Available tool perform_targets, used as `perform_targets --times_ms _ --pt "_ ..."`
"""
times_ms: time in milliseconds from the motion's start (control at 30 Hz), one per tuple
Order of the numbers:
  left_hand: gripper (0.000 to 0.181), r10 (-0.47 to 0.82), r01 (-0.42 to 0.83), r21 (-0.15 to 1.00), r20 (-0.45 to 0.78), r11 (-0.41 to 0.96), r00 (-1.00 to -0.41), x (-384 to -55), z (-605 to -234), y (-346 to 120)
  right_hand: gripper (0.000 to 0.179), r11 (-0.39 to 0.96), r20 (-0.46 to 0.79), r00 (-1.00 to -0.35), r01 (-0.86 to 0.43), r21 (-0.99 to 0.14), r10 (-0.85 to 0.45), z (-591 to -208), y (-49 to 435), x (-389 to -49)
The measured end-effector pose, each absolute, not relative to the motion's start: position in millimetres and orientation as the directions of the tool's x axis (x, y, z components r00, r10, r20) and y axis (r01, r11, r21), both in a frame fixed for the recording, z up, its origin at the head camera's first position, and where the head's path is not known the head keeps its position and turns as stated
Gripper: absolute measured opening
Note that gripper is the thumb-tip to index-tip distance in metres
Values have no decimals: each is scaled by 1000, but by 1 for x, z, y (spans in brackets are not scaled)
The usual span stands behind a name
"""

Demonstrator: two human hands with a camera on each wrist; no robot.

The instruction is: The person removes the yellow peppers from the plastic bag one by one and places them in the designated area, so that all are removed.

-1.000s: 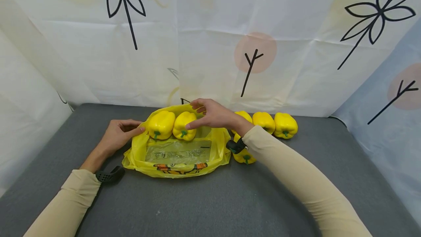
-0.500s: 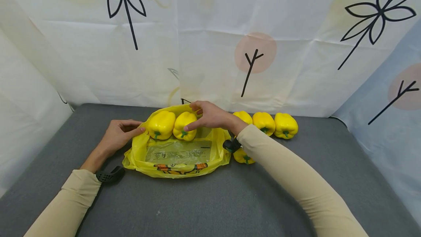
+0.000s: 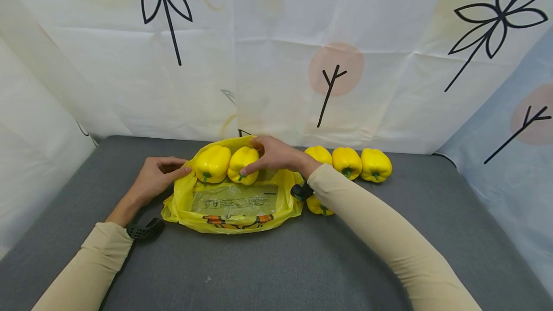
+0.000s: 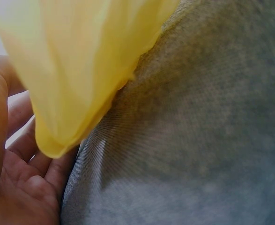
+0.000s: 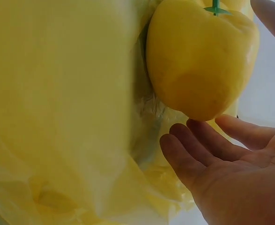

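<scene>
A yellow plastic bag (image 3: 287,200) lies spread open on the grey table. Its left edge is pinched between the thumb and fingers of my left hand (image 3: 157,175); the left wrist view shows the bag's folded edge (image 4: 81,84) hanging by the palm. Inside, toward the back, two yellow bell peppers sit side by side: a left pepper (image 3: 212,163) and a right pepper (image 3: 242,161), green stems facing me. My right hand (image 3: 278,154) reaches over the bag to the right pepper. In the right wrist view its relaxed fingers are right at that pepper's (image 5: 200,61) bottom end, the thumb apart.
Right of the bag, more yellow bell peppers stand on the table: a back row ending in one pepper (image 3: 376,165), and another pepper (image 3: 318,204) nearer, partly hidden by my right wrist. A patterned white cloth (image 3: 276,85) hangs behind the grey table (image 3: 242,272).
My right hand and forearm have shifted slightly left and down, bringing the hand closer to the right pepper. My left hand and the bag have stayed put.
</scene>
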State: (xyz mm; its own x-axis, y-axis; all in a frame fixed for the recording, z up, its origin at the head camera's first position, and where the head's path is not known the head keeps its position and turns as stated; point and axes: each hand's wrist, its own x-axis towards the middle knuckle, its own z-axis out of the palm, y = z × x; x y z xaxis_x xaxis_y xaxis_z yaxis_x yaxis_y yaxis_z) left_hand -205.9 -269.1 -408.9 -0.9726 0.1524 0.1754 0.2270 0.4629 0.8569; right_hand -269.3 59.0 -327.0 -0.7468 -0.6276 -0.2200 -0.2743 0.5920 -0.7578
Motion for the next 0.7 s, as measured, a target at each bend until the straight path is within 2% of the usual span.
perform_targets --times_ms 700 --pt "34 149 220 866 170 449 -974 -206 -410 -269 91 642 -245 -754 -288 -711 -610 -338 53 -269"
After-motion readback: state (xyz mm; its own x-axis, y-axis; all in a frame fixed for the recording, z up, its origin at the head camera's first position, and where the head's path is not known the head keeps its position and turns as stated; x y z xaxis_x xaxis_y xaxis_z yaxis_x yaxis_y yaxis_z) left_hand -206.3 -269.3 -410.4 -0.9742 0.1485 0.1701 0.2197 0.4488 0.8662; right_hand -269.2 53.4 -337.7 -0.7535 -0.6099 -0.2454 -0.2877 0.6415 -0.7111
